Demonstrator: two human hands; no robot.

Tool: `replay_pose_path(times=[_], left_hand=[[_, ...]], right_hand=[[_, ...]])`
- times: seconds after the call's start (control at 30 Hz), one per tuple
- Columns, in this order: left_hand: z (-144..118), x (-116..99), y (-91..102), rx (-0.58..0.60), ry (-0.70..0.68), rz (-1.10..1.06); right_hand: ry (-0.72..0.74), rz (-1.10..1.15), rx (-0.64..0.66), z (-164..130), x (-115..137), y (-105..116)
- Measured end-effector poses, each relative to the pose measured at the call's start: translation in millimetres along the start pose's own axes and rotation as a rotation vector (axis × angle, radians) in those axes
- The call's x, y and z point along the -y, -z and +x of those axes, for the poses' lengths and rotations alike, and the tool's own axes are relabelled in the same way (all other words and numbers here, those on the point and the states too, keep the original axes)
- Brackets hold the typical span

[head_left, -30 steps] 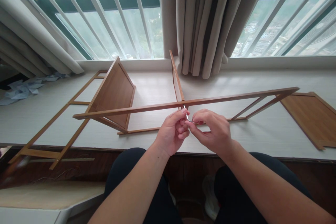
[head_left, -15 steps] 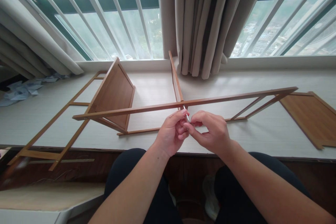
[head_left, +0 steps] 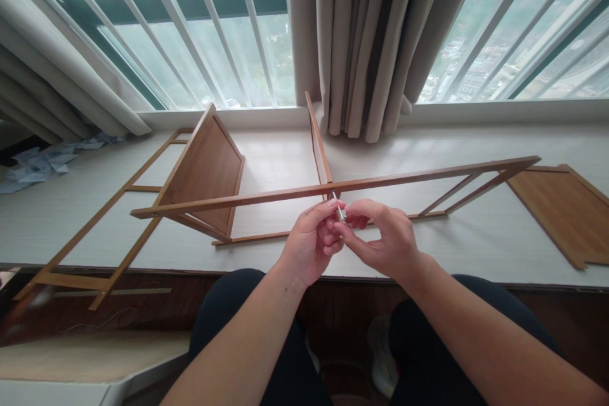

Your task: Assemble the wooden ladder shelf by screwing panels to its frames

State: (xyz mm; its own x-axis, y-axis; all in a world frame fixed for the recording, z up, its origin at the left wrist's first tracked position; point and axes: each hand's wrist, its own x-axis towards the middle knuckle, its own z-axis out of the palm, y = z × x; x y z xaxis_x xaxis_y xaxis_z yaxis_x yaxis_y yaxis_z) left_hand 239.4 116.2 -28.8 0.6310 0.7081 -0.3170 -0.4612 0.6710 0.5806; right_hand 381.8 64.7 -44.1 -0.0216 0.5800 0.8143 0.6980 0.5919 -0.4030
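**Small metal key turned at the wooden rail**

While both hands meet just below the long wooden rail (head_left: 333, 188), the left hand (head_left: 309, 244) and the right hand (head_left: 380, 242) pinch a small metal key (head_left: 338, 209) between their fingertips, each closed on it. Its tip points up at the rail's underside, where an upright shelf panel (head_left: 318, 143) joins it, about midway along the sill's front edge. To do this well, I judge the key should stay square to the joint, pressed in lightly, with short turns so it does not slip out; whether a screw sits there is hidden by the fingers.

A second panel (head_left: 205, 168) leans at the rail's left end. A flat wooden frame (head_left: 118, 203) lies toward the sill's left end, and another panel (head_left: 561, 209) lies flat at the right end. All rest on a pale window sill (head_left: 476, 241). Behind it hang grey curtains (head_left: 366, 32) before a barred window (head_left: 214, 25); crumpled paper (head_left: 38, 162) lies at the far left.
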Motion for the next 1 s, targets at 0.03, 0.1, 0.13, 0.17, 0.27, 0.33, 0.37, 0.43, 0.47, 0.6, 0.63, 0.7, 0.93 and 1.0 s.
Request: replay_pose_path(times=[0.03, 0.1, 0.13, 0.17, 0.27, 0.33, 0.37, 0.43, 0.47, 0.6, 0.63, 0.7, 0.93, 1.0], left_hand=[[0.2, 0.1, 0.3, 0.001, 0.0, -0.001], [0.5, 0.2, 1.0, 0.001, -0.002, -0.006], [0.6, 0.2, 1.3, 0.002, -0.001, -0.01], [0.8, 0.2, 1.5, 0.002, 0.0, -0.013], [1.3, -0.3, 1.3, 0.003, 0.0, -0.023], [1.5, -1.0, 0.7, 0.004, 0.002, -0.03], [1.6, -1.3, 0.3, 0.004, 0.005, -0.034], [1.7, -1.7, -0.2, 0.0, 0.012, -0.041], [1.8, -1.8, -0.3, -0.002, 0.015, -0.045], [2.5, -1.3, 0.8, -0.008, 0.026, -0.056], [2.7, -1.2, 1.1, -0.011, 0.028, -0.055], [2.8, -1.0, 1.4, -0.013, 0.031, -0.052], [1.9, -1.6, -0.9, -0.014, 0.03, -0.051], [1.7, -1.9, -1.1, -0.015, 0.031, -0.049]], right_hand=[[0.01, 0.005, -0.001, -0.2, -0.4, -0.3], [0.035, 0.018, 0.0, -0.1, -0.9, -0.7], [0.045, 0.026, 0.002, 0.2, -1.1, -0.7], [0.051, 0.035, 0.005, 0.5, -1.3, -0.7], [0.063, 0.059, 0.017, 1.4, -1.8, -0.3], [0.074, 0.068, 0.032, 2.1, -2.0, 0.1], [0.08, 0.071, 0.039, 2.4, -2.0, 0.3], [0.095, 0.076, 0.052, 3.2, -2.0, 0.8], [0.103, 0.08, 0.062, 3.6, -1.9, 1.1], [0.129, 0.089, 0.1, 4.5, -2.0, 2.2], [0.129, 0.089, 0.105, 4.4, -2.1, 2.4], [0.123, 0.085, 0.11, 4.2, -2.3, 2.6], [0.111, 0.094, 0.118, 4.9, -2.3, 2.4], [0.108, 0.108, 0.119, 5.5, -2.2, 2.4]])
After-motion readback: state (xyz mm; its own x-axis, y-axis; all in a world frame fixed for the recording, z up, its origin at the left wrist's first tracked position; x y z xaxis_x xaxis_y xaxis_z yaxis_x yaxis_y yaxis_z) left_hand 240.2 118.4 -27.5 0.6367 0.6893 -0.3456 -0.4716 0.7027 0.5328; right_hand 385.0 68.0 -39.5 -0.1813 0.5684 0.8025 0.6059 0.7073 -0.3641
